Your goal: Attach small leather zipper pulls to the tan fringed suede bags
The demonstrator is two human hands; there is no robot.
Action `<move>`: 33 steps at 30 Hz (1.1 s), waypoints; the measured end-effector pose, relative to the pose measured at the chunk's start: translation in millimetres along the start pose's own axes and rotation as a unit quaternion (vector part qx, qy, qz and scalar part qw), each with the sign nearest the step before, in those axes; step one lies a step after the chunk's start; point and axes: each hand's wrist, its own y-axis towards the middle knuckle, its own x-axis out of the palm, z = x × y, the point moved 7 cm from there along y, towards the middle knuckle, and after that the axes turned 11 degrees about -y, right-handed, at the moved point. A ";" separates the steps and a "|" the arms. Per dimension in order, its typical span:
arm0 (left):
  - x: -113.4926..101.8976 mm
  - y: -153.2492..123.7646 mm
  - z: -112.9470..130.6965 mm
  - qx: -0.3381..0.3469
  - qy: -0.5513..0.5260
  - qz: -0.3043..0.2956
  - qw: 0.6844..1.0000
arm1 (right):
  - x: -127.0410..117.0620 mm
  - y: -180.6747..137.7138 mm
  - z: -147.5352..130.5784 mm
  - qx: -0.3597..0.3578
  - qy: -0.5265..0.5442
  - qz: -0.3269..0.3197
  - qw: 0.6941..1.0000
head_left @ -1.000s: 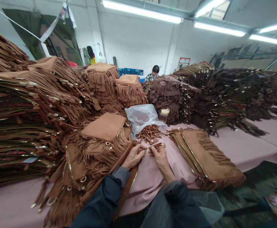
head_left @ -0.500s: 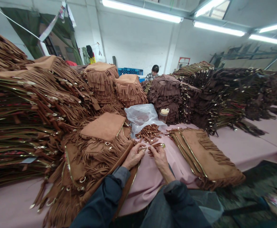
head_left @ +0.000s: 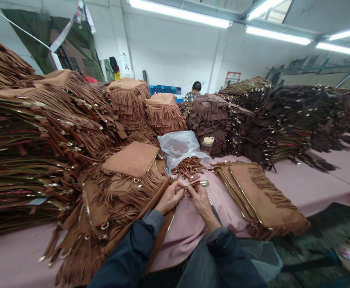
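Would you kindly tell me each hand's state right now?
Left hand: pinched closed; what it holds is too small to tell.
Right hand: pinched closed; what it holds cannot be told either.

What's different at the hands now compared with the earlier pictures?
The left hand and right hand have drawn together: the gap between their fingertips has closed, around a small piece too hidden to name. More of the dark tool handle shows beside the right wrist. The strap pile, plastic bag and fringed stack look unchanged.
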 end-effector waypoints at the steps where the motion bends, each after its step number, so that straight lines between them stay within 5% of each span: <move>1: 0.0 0.1 0.1 -0.002 0.001 0.004 1.000 | 0.3 -1.1 -2.4 -0.004 -0.005 -0.002 1.000; 15: -2.9 -2.7 15.0 0.028 0.092 -0.016 0.995 | 12.2 -24.1 -43.1 -0.211 -0.207 -0.030 0.955; 20: -1.8 -2.8 4.9 -0.001 0.005 -0.021 1.000 | -1.7 -16.2 -33.1 -0.151 -0.176 0.030 0.972; 28: -3.7 -2.0 8.6 0.023 0.051 -0.005 0.998 | 4.3 -4.6 1.1 -0.002 -0.032 -0.062 0.998; 33: -1.9 -4.2 8.6 0.005 0.070 0.009 0.998 | -6.6 -0.1 9.6 0.005 -0.097 -0.003 0.995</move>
